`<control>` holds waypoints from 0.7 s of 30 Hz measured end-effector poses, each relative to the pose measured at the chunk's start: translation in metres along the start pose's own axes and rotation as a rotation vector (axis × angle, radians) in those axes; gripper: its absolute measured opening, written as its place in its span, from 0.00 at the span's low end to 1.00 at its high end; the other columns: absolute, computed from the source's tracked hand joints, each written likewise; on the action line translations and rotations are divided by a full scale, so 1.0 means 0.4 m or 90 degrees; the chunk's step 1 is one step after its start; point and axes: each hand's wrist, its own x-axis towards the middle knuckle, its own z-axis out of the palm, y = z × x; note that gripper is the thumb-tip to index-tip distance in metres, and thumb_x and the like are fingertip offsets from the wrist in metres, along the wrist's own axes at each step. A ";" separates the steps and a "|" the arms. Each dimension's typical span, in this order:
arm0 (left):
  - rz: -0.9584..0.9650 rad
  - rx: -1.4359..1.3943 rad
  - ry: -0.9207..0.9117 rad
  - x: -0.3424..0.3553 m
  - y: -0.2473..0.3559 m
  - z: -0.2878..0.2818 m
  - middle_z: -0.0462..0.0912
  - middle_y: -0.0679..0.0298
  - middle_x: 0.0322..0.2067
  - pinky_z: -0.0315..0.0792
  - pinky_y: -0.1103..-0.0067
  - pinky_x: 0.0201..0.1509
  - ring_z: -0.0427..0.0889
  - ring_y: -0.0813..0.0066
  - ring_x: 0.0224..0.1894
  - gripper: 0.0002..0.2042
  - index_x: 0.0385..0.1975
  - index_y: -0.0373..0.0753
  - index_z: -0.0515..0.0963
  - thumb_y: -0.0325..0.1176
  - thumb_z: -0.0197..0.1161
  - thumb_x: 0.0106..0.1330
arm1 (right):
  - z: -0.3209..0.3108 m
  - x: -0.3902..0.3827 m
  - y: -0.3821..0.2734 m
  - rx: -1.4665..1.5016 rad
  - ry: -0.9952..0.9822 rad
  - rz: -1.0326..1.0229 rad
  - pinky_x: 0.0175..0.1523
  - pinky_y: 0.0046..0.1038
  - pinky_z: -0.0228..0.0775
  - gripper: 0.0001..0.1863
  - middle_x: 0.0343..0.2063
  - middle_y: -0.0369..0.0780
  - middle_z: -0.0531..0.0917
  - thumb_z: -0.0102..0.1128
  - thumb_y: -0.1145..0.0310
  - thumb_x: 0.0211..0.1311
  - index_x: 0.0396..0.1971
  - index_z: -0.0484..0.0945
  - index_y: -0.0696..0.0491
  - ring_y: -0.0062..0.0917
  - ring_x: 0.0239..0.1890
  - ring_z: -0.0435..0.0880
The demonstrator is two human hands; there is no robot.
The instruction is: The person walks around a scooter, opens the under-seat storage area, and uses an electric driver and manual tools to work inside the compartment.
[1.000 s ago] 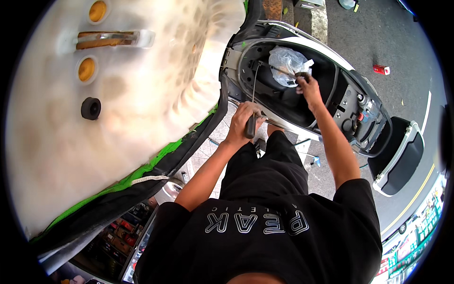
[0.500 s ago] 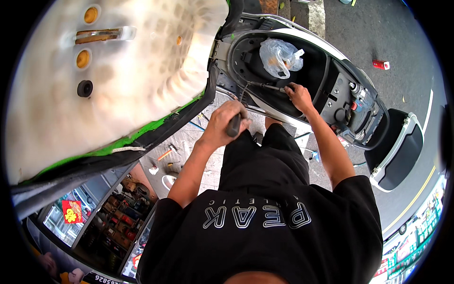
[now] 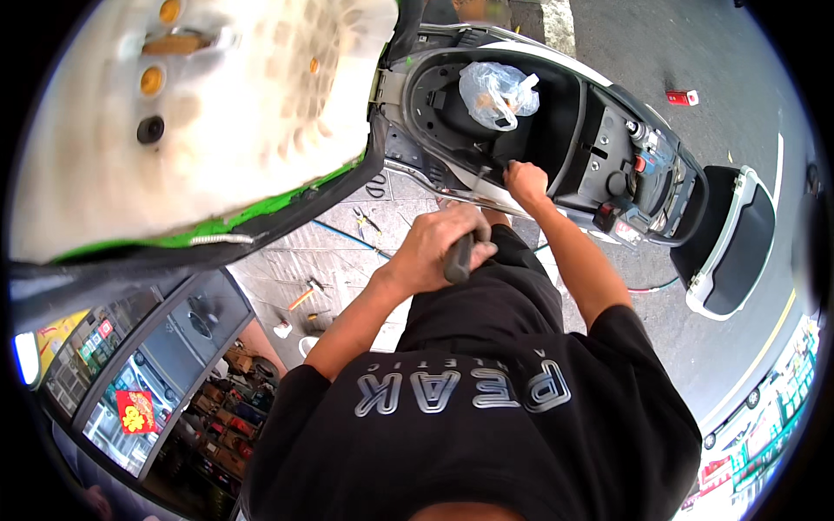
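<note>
My left hand (image 3: 441,249) is closed around the thick dark handle (image 3: 458,260) of a screwdriver-like tool, held over my lap. Its tip is hard to make out near the scooter's side. Fingers of my right hand (image 3: 527,186) are closed at the near rim of the open scooter storage compartment (image 3: 569,130), on a slim metal rod that is now mostly hidden. Inside the compartment lies a clear plastic bag (image 3: 497,94) with something in it. The raised scooter seat (image 3: 252,130), pale underside showing, fills the upper left.
Behind the compartment a cordless drill (image 3: 647,148) rests on the scooter. An open rear case (image 3: 730,243) stands at the right. Pliers (image 3: 365,223), a hammer (image 3: 306,293) and a blue hose (image 3: 347,237) lie on the pavement. A red box (image 3: 682,97) sits on the road.
My view has shifted, so the scooter appears farther up and left. My left hand has moved right and down, nearer my right. The rod in my right hand no longer shows lengthwise.
</note>
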 end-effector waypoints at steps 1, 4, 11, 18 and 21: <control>0.015 -0.016 0.006 -0.012 0.020 -0.003 0.75 0.58 0.23 0.70 0.75 0.33 0.76 0.61 0.27 0.08 0.24 0.34 0.71 0.26 0.65 0.50 | 0.013 -0.013 0.013 0.016 0.002 0.011 0.36 0.40 0.74 0.14 0.26 0.48 0.81 0.53 0.58 0.56 0.31 0.79 0.52 0.41 0.31 0.81; 0.009 -0.033 0.055 -0.069 0.042 -0.018 0.72 0.61 0.22 0.68 0.77 0.30 0.73 0.67 0.24 0.08 0.23 0.35 0.70 0.23 0.64 0.49 | 0.009 -0.022 0.060 0.040 0.003 0.010 0.39 0.39 0.73 0.16 0.31 0.47 0.81 0.50 0.55 0.58 0.38 0.79 0.49 0.42 0.35 0.81; -0.094 -0.194 0.210 -0.361 -0.009 -0.156 0.70 0.66 0.23 0.63 0.82 0.32 0.68 0.78 0.27 0.06 0.24 0.36 0.70 0.25 0.62 0.53 | -0.040 -0.112 0.055 0.303 0.043 0.079 0.26 0.30 0.68 0.17 0.19 0.41 0.77 0.51 0.54 0.60 0.34 0.78 0.53 0.30 0.21 0.77; -0.295 -0.073 0.338 -0.590 -0.348 -0.060 0.71 0.65 0.26 0.65 0.81 0.36 0.69 0.77 0.30 0.12 0.31 0.37 0.71 0.33 0.67 0.53 | -0.074 -0.323 0.000 0.689 -0.053 0.170 0.17 0.18 0.54 0.12 0.12 0.31 0.67 0.55 0.63 0.58 0.29 0.74 0.58 0.13 0.13 0.63; -0.376 0.060 0.318 -0.621 -0.510 0.039 0.72 0.58 0.34 0.69 0.72 0.41 0.75 0.60 0.37 0.14 0.34 0.38 0.72 0.27 0.65 0.47 | -0.050 -0.386 0.019 0.580 -0.059 0.155 0.18 0.19 0.55 0.14 0.13 0.32 0.68 0.53 0.61 0.59 0.30 0.75 0.59 0.14 0.13 0.64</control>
